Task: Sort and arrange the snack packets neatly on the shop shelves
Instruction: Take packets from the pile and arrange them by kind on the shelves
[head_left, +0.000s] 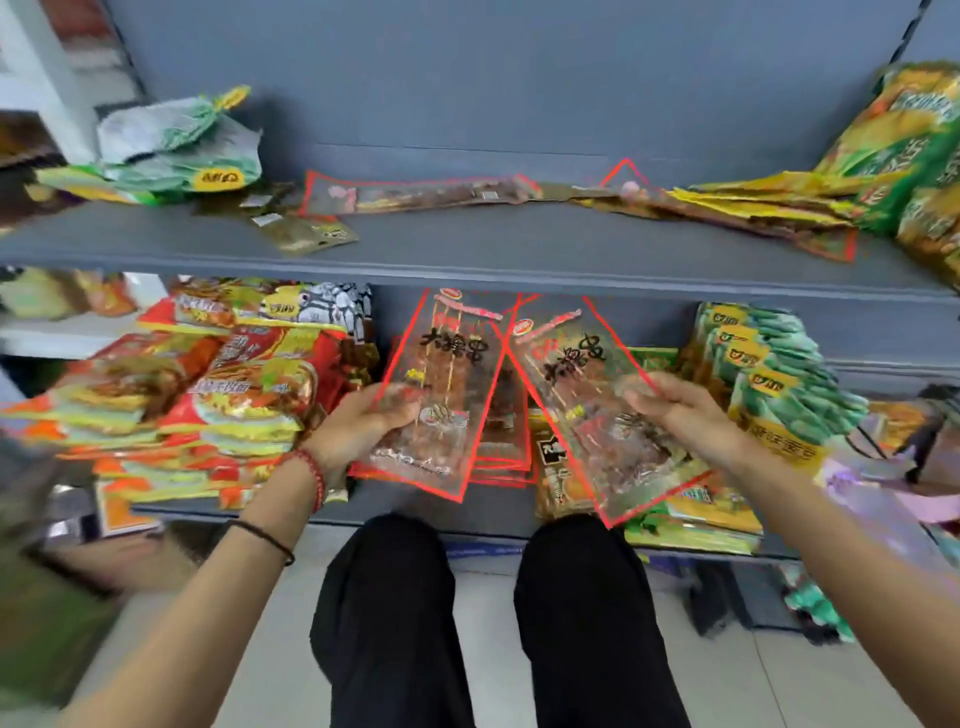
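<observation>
Pinching each packet by one edge invites a slip, I judge, since the film looks slick. Left hand (363, 423) grips the left packet (449, 384), right hand (683, 413) the right packet (582, 384), held apart over the lower shelf (483, 506). Both are clear, red-edged, with brown sticks inside.

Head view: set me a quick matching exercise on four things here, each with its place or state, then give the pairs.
Things:
1. left hand
2. red and yellow packets
3. pale green packets
4. small olive packet

Place or state:
A. upper shelf, far left
B. lower shelf, far left
C. upper shelf, near its front edge
D. grips a clear red-edged packet

Pairs: 1-D, 2-B, 3-A, 4-C.
</observation>
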